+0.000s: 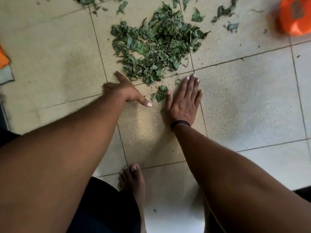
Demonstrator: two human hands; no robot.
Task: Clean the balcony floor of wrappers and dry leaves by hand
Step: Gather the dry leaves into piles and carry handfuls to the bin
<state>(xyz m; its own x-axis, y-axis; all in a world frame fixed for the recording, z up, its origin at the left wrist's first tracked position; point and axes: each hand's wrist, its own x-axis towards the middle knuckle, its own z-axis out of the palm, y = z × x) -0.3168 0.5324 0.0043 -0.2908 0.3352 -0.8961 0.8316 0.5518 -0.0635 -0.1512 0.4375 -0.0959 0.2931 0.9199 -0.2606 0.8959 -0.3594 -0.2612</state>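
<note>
A heap of dry green leaves (156,46) lies on the beige tiled floor (55,56) just beyond both hands. A small clump of leaves (161,94) sits apart from the heap, between the hands. My left hand (125,91) lies on the floor at the heap's near left edge, fingers spread and straight, holding nothing. My right hand (184,100) lies flat on the tile at the heap's near right, fingers straight and together, beside the small clump. More loose leaf bits (223,12) are scattered farther back.
An orange wrapper or bag (294,15) lies at the far right, blurred. Another orange and grey scrap (5,64) shows at the left edge. My bare foot (133,180) stands on the tiles below the hands.
</note>
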